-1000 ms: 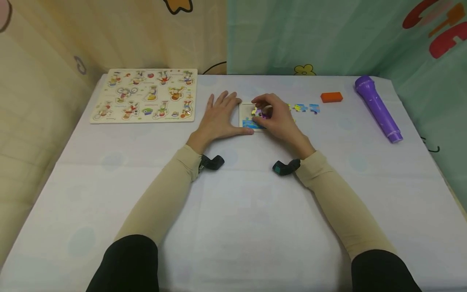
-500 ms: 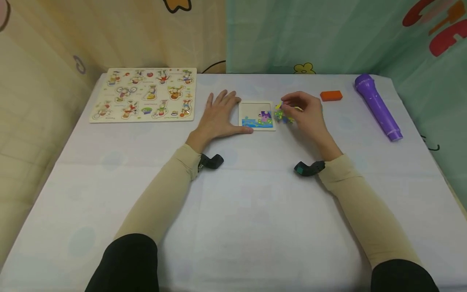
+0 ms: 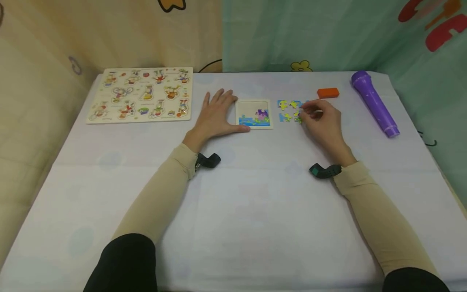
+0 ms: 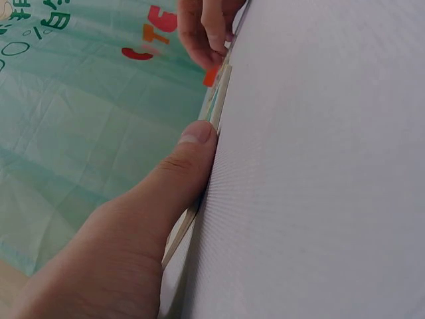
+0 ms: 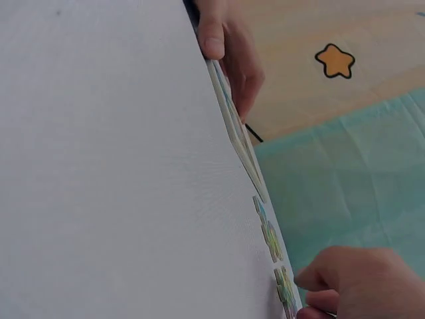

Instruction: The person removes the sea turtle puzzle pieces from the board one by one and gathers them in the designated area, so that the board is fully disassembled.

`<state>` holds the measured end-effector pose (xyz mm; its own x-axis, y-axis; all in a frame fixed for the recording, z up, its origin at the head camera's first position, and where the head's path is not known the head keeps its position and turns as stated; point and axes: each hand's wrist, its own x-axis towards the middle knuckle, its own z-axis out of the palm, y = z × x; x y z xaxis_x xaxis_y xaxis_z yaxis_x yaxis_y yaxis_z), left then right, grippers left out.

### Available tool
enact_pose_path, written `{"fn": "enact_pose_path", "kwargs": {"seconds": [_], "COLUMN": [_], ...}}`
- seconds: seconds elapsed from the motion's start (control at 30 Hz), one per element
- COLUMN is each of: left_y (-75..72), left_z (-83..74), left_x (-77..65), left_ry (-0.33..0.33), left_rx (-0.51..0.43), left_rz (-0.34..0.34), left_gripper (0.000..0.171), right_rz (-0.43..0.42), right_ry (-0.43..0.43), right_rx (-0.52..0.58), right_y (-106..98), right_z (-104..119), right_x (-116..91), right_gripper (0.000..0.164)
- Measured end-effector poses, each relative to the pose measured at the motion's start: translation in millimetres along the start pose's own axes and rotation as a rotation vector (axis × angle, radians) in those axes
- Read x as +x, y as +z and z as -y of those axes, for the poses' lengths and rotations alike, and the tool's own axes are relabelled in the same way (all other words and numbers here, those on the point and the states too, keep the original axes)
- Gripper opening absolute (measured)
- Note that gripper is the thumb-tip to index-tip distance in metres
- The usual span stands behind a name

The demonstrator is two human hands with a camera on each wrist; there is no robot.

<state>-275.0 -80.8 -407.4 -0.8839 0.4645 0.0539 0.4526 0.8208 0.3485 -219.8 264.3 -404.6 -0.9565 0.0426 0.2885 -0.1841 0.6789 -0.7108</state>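
In the head view my left hand (image 3: 213,117) lies spread beside a small square puzzle tray (image 3: 254,127). Its thumb (image 4: 199,133) presses along the tray's near edge, the fingers straight at the left side. Blue pieces along the tray's bottom and a purple-and-pink piece (image 3: 261,114) at the right fill part of it. Several loose jigsaw pieces (image 3: 283,105), blue, yellow and green, lie to the right. My right hand (image 3: 324,123) is over the rightmost ones, fingertips bent down, with a gap between thumb and index finger; it covers some pieces. Close by are the loose pieces (image 5: 271,239) in the right wrist view.
A large picture puzzle board (image 3: 140,97) lies at the back left. Behind my right hand sits an orange block (image 3: 328,93), and a purple toy microphone (image 3: 375,105) lies farther right. Curtains (image 3: 262,36) hang along the table's back edge.
My right hand has moved from the tray to the right, over the loose pieces, uncovering the purple-and-pink piece in the tray. My left hand stays at the tray.
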Motion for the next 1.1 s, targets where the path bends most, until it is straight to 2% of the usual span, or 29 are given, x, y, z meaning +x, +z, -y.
{"fn": "enact_pose_path", "kwargs": {"seconds": [0.2, 0.6, 0.8, 1.03, 1.1], "left_y": [-0.9, 2.4, 2.5, 1.9, 1.6], "left_z": [0.1, 1.9, -0.2, 0.6, 1.6], "left_x": [-1.4, 0.0, -0.4, -1.2, -1.6], "left_ry": [0.001, 0.002, 0.007, 0.005, 0.002], "left_rx": [-0.009, -0.014, -0.022, -0.017, -0.016], "left_rz": [-0.002, -0.014, -0.017, -0.015, -0.014], "left_gripper": [0.112, 0.112, 0.112, 0.112, 0.112], "right_rz": [0.001, 0.001, 0.084, 0.102, 0.069], "right_ry": [-0.09, -0.143, -0.225, -0.224, -0.221], "right_rx": [-0.075, -0.089, -0.065, -0.086, -0.084], "right_y": [5, 9, 18, 22, 21], "right_z": [-2, 0, 10, 13, 14], "right_x": [-4, -5, -6, -7, -5], "right_gripper": [0.033, 0.034, 0.034, 0.03, 0.03]}}
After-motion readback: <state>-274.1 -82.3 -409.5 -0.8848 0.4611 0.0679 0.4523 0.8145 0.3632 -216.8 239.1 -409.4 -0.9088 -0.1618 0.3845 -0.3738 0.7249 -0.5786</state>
